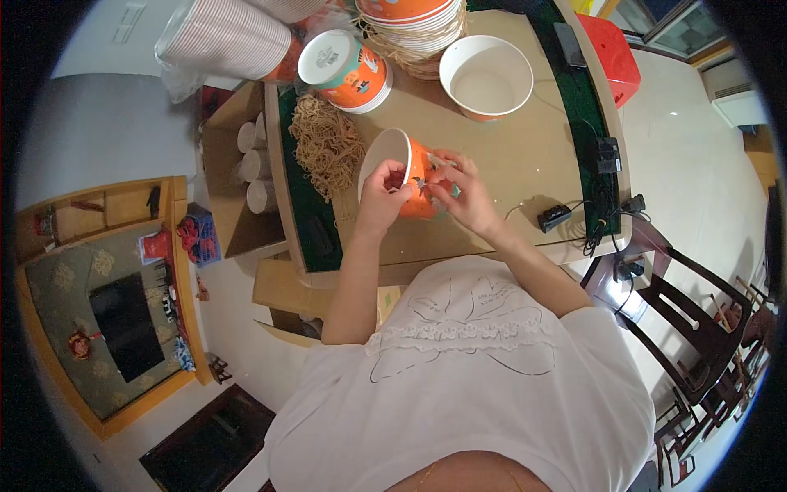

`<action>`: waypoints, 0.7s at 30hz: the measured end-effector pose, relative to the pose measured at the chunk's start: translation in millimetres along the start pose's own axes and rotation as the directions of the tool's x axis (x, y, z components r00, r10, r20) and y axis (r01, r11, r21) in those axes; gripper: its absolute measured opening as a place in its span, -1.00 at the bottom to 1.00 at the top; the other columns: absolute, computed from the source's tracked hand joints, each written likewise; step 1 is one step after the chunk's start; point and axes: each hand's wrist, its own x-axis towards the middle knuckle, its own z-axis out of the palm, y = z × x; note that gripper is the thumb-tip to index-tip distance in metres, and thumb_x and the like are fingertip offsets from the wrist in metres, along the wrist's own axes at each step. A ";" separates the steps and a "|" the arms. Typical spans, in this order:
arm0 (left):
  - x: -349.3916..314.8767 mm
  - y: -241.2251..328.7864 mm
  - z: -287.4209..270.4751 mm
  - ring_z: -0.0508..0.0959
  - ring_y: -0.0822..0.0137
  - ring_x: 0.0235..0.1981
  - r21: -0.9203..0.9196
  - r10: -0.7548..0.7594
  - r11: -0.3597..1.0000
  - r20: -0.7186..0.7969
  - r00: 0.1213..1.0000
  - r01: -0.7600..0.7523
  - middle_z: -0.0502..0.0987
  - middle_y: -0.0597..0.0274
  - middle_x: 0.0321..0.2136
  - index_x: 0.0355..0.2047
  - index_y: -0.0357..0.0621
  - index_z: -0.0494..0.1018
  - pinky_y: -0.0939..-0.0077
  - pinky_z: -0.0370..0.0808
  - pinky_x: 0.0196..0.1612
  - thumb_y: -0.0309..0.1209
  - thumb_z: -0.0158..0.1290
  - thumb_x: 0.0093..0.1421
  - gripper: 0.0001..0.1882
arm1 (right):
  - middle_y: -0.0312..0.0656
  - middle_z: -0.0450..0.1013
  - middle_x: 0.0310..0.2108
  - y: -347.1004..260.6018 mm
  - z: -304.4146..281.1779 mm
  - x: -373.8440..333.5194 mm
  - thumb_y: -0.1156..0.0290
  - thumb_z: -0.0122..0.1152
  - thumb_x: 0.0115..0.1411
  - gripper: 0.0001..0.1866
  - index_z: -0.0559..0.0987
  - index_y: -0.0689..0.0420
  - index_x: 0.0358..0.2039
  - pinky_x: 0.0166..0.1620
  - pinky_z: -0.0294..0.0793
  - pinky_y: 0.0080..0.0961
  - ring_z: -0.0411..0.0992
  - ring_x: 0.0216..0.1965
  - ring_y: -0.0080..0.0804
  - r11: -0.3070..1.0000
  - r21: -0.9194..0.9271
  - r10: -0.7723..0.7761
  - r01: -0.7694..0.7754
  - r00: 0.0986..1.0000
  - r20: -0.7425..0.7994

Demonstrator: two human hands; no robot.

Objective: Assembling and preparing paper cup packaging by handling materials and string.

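Observation:
An orange paper bucket (pixel 419 164) with a white inside and printed figures lies tilted on its side above the table, its mouth turned left. My left hand (pixel 384 198) grips it at the rim, fingers inside the mouth and thumb on the outer wall. On the bucket's printed side, the fingertips of my right hand (pixel 466 195) are pinched together near the left thumb. Whatever they hold is too small to make out. Left of the bucket lies a tangled heap of tan string (pixel 321 141). Beyond it stand upturned orange buckets (pixel 361 82), nested together.
An upright white-lined bucket (pixel 487 75) stands at the far right, beside a tall bucket stack (pixel 414 29) wrapped in string. Plastic-wrapped cups (pixel 225 41) stand far left. A black adapter (pixel 554 216) with cables sits at the right edge. An open carton (pixel 238 176) stands left of the table (pixel 393 238).

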 end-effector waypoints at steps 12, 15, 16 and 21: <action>1.5 10.0 -1.7 0.49 0.52 -0.39 -0.036 -0.094 0.995 0.086 0.992 0.097 0.53 0.28 -0.40 -0.24 -0.30 0.46 0.61 0.44 -0.26 -0.60 0.05 -0.05 -0.70 | -0.11 0.35 0.00 -16.4 -14.8 5.9 0.58 0.22 -0.07 -0.87 0.49 0.15 -0.46 -0.01 0.37 -0.28 0.34 -0.01 -0.12 0.974 0.063 -0.225 0.219 0.966 0.125; 1.4 17.7 4.6 0.49 0.52 -0.38 0.057 -0.073 0.996 0.068 0.995 0.069 0.51 0.30 -0.39 -0.21 -0.33 0.43 0.63 0.42 -0.27 -0.60 0.03 0.00 -0.71 | -0.15 0.39 -0.09 -15.0 -18.1 5.4 0.58 0.21 -0.08 -0.87 0.48 0.17 -0.47 -0.07 0.38 -0.27 0.37 -0.07 -0.16 0.967 -0.010 -0.251 0.255 0.956 0.151; 1.4 17.6 5.2 0.49 0.52 -0.38 0.062 -0.047 0.997 0.067 0.997 0.043 0.51 0.30 -0.39 -0.21 -0.33 0.43 0.64 0.42 -0.26 -0.60 0.02 0.00 -0.72 | -0.14 0.42 -0.15 -11.6 -22.2 4.2 0.61 0.21 -0.06 -0.87 0.48 0.19 -0.45 -0.08 0.38 -0.30 0.38 -0.10 -0.18 0.977 0.001 -0.211 0.215 0.957 0.199; -0.5 21.9 16.4 0.50 0.51 -0.37 0.068 -0.022 0.998 0.109 0.994 0.015 0.53 0.28 -0.38 -0.22 -0.33 0.44 0.63 0.43 -0.25 -0.60 0.01 0.02 -0.74 | -0.12 0.42 -0.33 -1.6 -14.3 0.2 0.57 0.15 0.06 -0.92 0.46 0.22 -0.40 -0.21 0.42 -0.38 0.45 -0.27 -0.29 0.969 0.211 0.110 -0.130 0.988 0.107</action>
